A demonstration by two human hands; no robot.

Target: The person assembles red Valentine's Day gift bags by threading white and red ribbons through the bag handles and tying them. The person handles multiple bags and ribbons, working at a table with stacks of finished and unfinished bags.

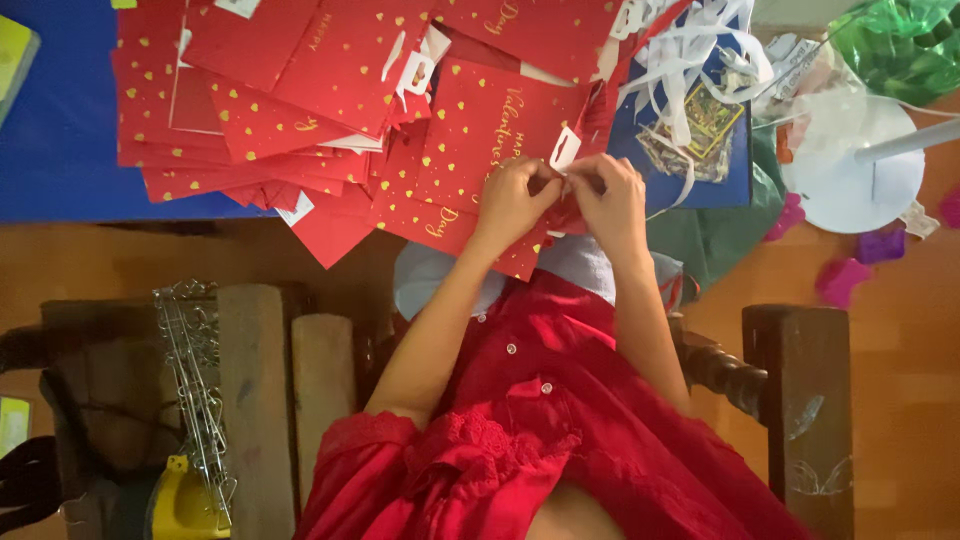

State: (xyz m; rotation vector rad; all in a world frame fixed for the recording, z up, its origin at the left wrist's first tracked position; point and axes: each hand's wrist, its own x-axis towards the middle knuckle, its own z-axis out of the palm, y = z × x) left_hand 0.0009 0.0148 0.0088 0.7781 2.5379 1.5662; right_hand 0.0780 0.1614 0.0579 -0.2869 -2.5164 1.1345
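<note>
My left hand [512,198] and my right hand [610,200] meet over the near edge of a blue table [60,150]. Both pinch a small white hanger tab [565,150] on a red paper packet with gold hearts [480,130]. The fingertips of the two hands touch, and the part of the packet under them is hidden. A heap of similar red packets [290,90] spreads over the table to the left of my hands. My red garment [560,400] fills the lower middle of the view.
Peeled white strips [690,50] lie in a pile on a blue picture card [700,140] at the right. Beyond it are a white round base [850,170], a green plastic bag [900,40] and purple scraps [880,245] on the wooden floor. Wooden chair parts [795,390], a metal rack [195,370].
</note>
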